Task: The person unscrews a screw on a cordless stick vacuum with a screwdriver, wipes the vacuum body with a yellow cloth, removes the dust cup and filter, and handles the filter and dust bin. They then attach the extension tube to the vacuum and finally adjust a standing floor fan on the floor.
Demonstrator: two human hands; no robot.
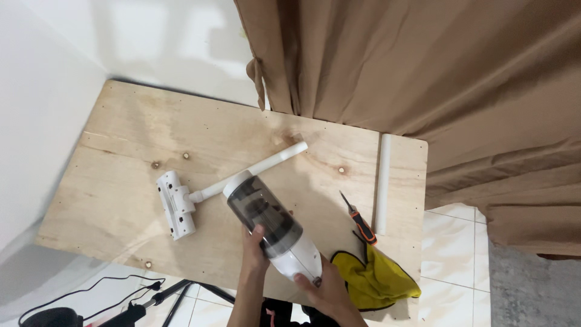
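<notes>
Both hands grip the handheld vacuum body (pixel 273 227) over the table (pixel 109 200): left hand (pixel 253 247) wrapped on the dust cup, right hand (pixel 327 289) closed on the handle. Floor-head tube (pixel 209 192) lies unattached beside it; spare tube (pixel 383 181), screwdriver (pixel 359 219), yellow cloth (pixel 375 275) untouched.

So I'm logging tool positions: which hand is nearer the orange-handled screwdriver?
Right. The right hand grips the vacuum's white rear end, just left of and below the screwdriver. The left hand holds the dark canister, farther left.
</notes>
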